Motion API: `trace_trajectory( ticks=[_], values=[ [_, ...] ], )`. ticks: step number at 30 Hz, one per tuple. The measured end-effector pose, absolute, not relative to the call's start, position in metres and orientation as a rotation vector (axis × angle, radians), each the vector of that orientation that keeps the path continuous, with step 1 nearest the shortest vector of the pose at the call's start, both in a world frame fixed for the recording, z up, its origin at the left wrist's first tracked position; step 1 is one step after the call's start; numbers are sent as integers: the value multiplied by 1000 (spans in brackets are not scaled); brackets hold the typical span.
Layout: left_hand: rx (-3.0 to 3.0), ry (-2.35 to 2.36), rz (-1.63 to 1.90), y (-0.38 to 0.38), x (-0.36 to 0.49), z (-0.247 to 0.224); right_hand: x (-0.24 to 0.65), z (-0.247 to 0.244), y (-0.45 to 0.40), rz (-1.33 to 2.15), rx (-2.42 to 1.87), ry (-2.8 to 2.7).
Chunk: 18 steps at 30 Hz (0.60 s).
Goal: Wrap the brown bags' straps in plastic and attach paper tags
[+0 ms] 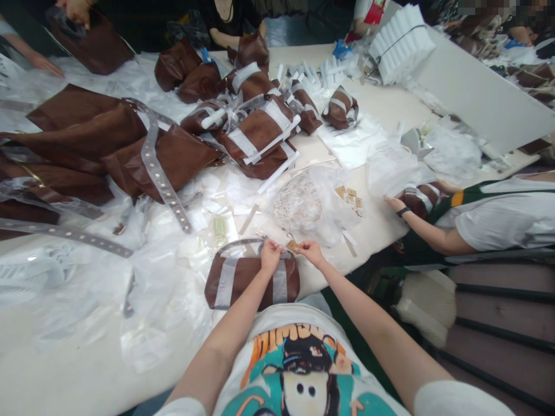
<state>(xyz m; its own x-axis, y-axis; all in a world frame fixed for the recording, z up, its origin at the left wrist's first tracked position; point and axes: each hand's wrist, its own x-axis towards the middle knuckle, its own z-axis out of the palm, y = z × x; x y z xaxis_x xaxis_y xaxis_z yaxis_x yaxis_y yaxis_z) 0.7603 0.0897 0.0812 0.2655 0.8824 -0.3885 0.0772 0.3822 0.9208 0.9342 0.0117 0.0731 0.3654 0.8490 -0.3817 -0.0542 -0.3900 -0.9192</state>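
A brown bag (252, 282) with two pale grey bands lies at the table's near edge, its handle at the far side. Over the bag's far edge is my left hand (271, 255), fingers pinched together on something too small to make out. Just right of it, my right hand (310, 252) pinches a small tan tag (292, 245) between thumb and fingertips. The two hands are close but apart. Beyond them sits a clear plastic bag of thin strings (303, 205), with several tan tags (350, 197) at its right.
Brown bags (255, 130) and large brown pieces (165, 159) are heaped at the back and left of the pale table (56, 358). Loose plastic film (160, 312) lies at left. At right, a co-worker's hand (395, 203) is beside another wrapped bag (418, 199).
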Motion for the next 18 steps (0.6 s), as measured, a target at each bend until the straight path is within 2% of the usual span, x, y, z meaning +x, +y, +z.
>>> trace_trajectory(
  ticks=[18],
  values=[
    [1171,1282,705,84,757,84,931,76,11,1035,-1750,-880]
  ],
)
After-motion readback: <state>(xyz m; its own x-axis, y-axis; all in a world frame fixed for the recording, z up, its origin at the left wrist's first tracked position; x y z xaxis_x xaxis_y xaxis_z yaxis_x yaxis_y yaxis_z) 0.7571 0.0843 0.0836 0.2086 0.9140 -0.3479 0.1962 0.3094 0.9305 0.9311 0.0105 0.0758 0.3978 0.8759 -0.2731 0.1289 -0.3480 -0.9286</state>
